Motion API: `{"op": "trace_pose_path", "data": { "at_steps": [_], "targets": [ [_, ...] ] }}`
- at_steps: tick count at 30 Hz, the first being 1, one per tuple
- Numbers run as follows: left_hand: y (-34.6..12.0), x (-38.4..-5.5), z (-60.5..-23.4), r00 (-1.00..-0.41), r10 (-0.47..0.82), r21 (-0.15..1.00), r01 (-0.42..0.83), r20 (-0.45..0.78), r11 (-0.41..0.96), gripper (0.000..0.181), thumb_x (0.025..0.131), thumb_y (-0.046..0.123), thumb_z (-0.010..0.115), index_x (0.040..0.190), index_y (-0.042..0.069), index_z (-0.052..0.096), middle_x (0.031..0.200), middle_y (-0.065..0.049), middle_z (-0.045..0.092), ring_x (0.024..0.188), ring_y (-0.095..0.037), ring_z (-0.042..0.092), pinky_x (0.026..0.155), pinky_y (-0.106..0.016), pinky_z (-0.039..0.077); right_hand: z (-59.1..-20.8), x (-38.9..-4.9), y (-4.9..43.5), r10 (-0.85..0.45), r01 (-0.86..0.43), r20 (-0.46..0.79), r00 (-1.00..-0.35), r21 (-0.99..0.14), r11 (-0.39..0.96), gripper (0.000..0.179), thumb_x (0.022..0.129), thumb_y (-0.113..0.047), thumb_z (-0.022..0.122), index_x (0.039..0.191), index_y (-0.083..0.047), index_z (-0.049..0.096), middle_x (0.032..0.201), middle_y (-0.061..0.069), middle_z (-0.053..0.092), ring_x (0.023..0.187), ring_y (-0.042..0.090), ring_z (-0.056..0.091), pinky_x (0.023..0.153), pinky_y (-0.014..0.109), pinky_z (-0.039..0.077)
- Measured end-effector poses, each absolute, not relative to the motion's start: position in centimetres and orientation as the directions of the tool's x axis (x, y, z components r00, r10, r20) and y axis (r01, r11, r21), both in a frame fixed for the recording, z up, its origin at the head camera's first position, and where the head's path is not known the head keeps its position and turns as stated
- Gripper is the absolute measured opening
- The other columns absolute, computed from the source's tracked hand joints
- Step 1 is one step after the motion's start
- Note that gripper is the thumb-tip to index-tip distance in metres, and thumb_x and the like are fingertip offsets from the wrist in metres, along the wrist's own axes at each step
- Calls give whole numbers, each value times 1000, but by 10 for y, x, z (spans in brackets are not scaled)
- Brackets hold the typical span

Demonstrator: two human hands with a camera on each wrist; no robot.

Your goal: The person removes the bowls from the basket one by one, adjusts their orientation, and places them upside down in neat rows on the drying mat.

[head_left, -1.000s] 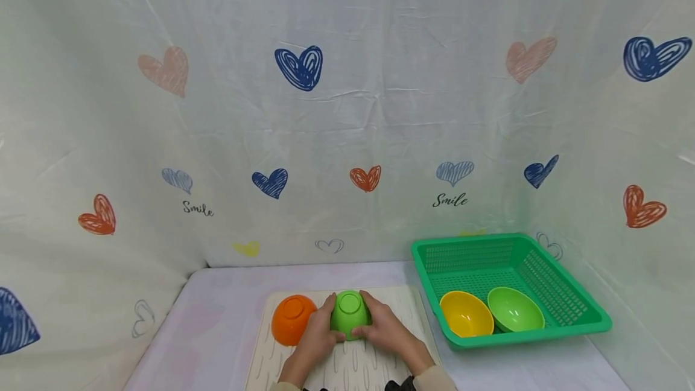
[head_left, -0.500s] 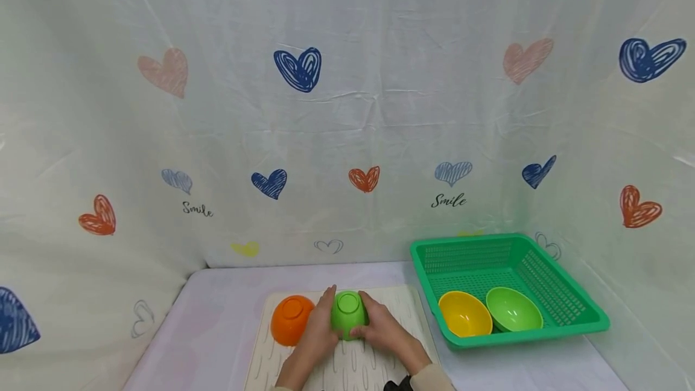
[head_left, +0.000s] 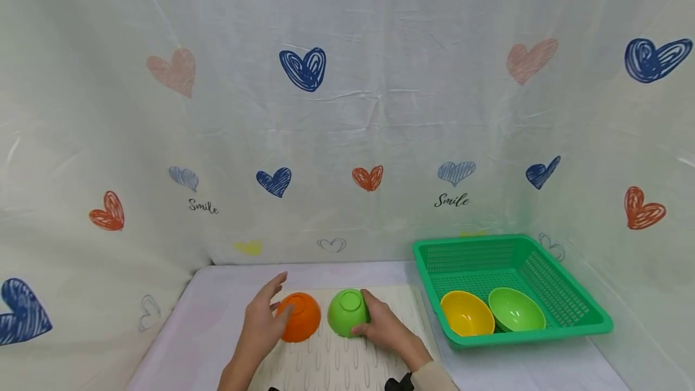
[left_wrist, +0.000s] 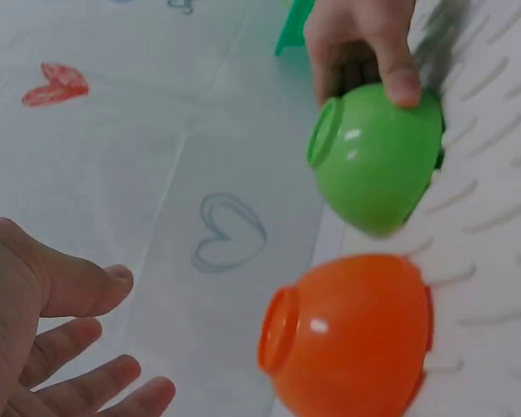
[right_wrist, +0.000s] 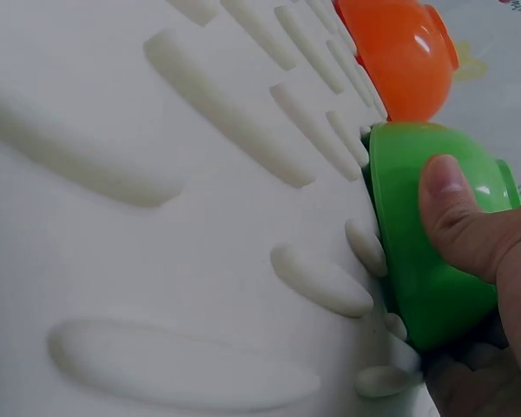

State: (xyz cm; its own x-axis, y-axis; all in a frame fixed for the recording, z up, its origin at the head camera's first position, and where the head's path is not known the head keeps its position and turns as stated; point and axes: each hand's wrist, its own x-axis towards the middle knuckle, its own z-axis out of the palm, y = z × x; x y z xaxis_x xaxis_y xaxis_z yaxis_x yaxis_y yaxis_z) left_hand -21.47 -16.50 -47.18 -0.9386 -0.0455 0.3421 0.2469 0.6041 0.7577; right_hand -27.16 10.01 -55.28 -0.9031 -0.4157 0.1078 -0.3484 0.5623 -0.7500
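Observation:
A green bowl [head_left: 346, 314] lies upside down on the cream ridged mat [head_left: 326, 361]. My right hand [head_left: 388, 327] grips it from the right, the thumb [right_wrist: 451, 204] pressed along its outer wall. Left of it an orange bowl [head_left: 302, 318] is also upside down on the mat, a small gap between the two. My left hand [head_left: 262, 321] is spread at the left side of the orange bowl, fingers apart and holding nothing. In the left wrist view the left hand [left_wrist: 48, 321] is clear of the orange bowl [left_wrist: 356, 334].
At the right stands a green basket [head_left: 461, 248] with slotted walls. Inside it a yellow bowl [head_left: 467, 314] and another green bowl [head_left: 516, 309] sit with their openings up. A white curtain [head_left: 347, 107] printed with hearts surrounds the table [head_left: 179, 330].
My left hand has let go of the green bowl and moved left, past the orange bowl to its far side. My right hand keeps its grip on the green bowl.

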Motion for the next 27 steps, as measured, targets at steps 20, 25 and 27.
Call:
{"op": "trace_pose_path", "data": {
  "at_steps": [20,25,27],
  "targets": [
    [-241,-213,-527,-975,-180,657,-50,131,752,52,77,7,74,124,-8,56,100,-22,68,71,-21,66,66,-37,57,-554,-272,101,-414,-349,112,-903,-753,558,89,75,-29,80,144,1,33,137,18,53,125,33,52,102,50,45],
    [-238,-214,-535,-978,-200,643,-112,66,757,46,77,12,74,117,-8,60,83,-7,68,67,-14,59,60,-31,52,-554,-272,101,-411,-347,110,-905,-752,560,89,75,-29,80,144,2,33,137,18,52,126,33,52,103,50,44],
    [-237,-215,-537,-978,-206,643,-137,33,753,44,78,13,74,114,-8,62,78,-3,66,66,-13,57,57,-29,50,-554,-272,101,-410,-343,108,-906,-755,559,89,75,-29,80,144,1,34,137,18,53,126,33,52,103,50,44]
  ]
}}
